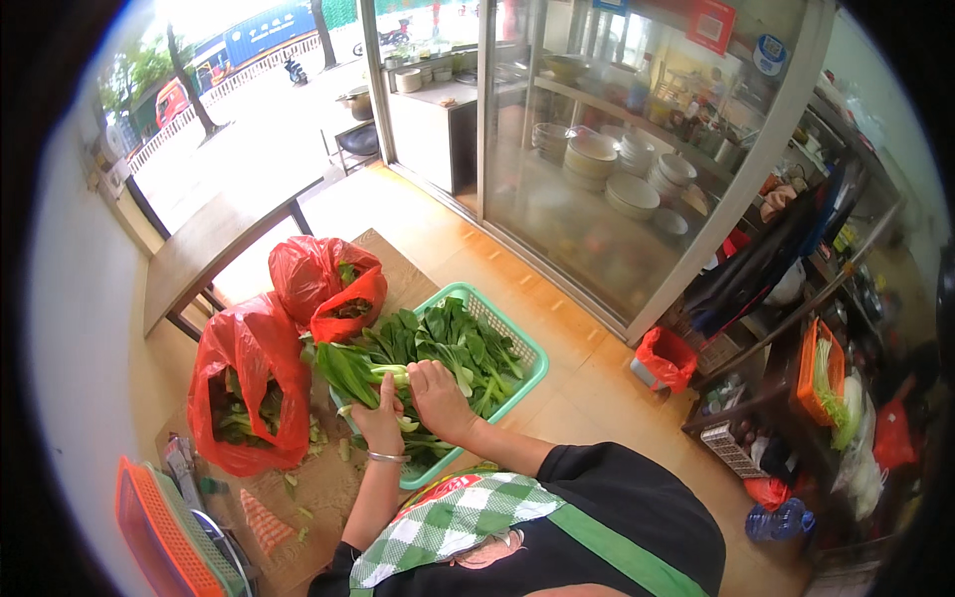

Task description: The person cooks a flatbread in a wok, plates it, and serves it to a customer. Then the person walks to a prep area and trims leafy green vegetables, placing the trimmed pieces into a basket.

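My left hand (378, 419) grips a bunch of leafy greens (345, 371), whose leaves fan out to the left. At the pale stalk end, my right hand (440, 399) has its fingers closed on the same bunch. Both hands are above the near left part of a green plastic basket (539, 366). Loose bok choy (455, 339) fills much of that basket. To the left stands an open red plastic bag (254, 313) with leaves and stalks inside. Behind it, more red plastic bags (321, 272) also hold greens.
Scraps lie on the wooden table (336, 485) near a striped cloth (265, 520). Stacked plastic baskets (168, 533) lean at the lower left. A glass partition (574, 246) encloses shelved bowls. A lined bin (664, 362) and blue water bottle (780, 520) stand on the floor at right.
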The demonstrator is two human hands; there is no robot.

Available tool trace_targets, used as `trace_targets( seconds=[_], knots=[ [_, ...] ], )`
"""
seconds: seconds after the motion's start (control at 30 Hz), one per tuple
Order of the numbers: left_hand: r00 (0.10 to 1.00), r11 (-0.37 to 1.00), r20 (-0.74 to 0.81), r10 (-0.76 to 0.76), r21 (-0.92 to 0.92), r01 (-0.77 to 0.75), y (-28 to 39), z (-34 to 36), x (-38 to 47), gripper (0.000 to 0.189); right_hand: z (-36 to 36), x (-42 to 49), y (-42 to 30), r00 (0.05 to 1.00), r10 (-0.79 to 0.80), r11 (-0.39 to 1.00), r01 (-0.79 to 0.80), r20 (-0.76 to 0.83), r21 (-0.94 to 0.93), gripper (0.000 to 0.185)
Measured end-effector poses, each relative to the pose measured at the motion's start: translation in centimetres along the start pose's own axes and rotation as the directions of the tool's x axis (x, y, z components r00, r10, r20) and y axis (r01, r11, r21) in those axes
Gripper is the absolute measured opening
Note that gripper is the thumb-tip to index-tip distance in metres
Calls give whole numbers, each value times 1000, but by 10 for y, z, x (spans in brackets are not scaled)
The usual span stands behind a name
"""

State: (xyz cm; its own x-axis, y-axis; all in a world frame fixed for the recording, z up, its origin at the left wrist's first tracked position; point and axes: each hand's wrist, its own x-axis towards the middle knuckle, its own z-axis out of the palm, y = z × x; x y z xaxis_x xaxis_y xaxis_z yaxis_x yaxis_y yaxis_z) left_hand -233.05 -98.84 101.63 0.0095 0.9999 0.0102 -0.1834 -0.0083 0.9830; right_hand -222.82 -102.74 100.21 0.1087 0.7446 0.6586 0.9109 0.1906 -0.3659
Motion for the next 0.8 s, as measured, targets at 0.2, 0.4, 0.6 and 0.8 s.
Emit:
trace_targets(
  seconds=[0.2, 0.4, 0.6, 0.8],
  knots=[
    [994, 995, -78, 82, 59, -77, -10, -4, -6, 12, 12, -13, -2, 999, 50, 997, -51, 11, 65, 18],
    [987, 993, 118, 106, 37, -111, -19, -14, -7, 10, 17, -12, 24, 687, 211, 140, -725, 695, 674, 16],
    [977, 967, 164, -133, -195, 165, 6, -11, 8, 17, -11, -15, 22, 611, -210, -506, -736, 763, 450, 27],
    [987, 948, 146, -71, 317, 21, 3, -16, 1, 19, 1, -27, 10, 661, 93, -192, -722, 745, 665, 23]
  ],
)
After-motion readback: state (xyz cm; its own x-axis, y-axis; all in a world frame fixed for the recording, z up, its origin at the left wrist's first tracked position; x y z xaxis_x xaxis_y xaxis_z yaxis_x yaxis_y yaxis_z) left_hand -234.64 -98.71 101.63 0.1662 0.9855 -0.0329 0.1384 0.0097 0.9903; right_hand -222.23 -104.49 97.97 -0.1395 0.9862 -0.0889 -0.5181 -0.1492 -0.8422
